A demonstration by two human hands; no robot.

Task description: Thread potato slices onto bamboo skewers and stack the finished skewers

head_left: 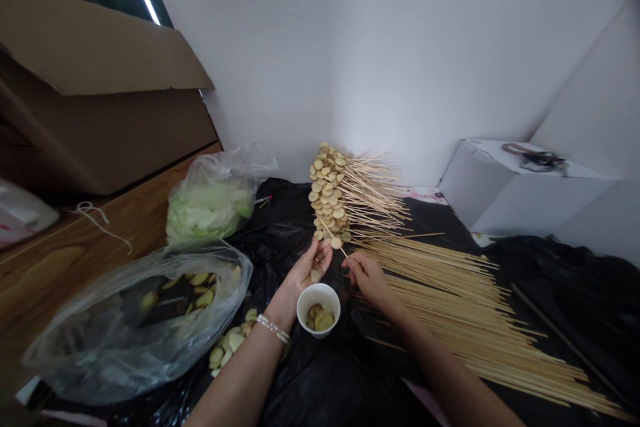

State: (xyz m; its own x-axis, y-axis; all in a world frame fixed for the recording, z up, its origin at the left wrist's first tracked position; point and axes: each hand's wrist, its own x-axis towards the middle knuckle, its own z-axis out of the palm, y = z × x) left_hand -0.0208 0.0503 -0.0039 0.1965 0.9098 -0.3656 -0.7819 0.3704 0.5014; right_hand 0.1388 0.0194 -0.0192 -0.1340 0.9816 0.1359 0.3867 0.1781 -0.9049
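A wooden skewer (343,252) with a pale round slice (336,242) on it slants between my hands. My right hand (367,277) pinches the skewer's lower end. Beside the slice, my left hand (311,265) has its fingers curled up, with another pale slice (315,275) in its palm. Just below my left hand stands a white cup (319,288) with slices inside. Beyond both hands lies a stack of skewered slices (327,190), sticks pointing right. Loose slices (230,345) lie left of my left wrist.
Many bare skewers (450,293) spread across the black plastic on the right. At left are an open clear bag of slices (135,327), a bag of pale green leaves (213,203) and a cardboard box (110,127). A white box (515,180) stands at the back right.
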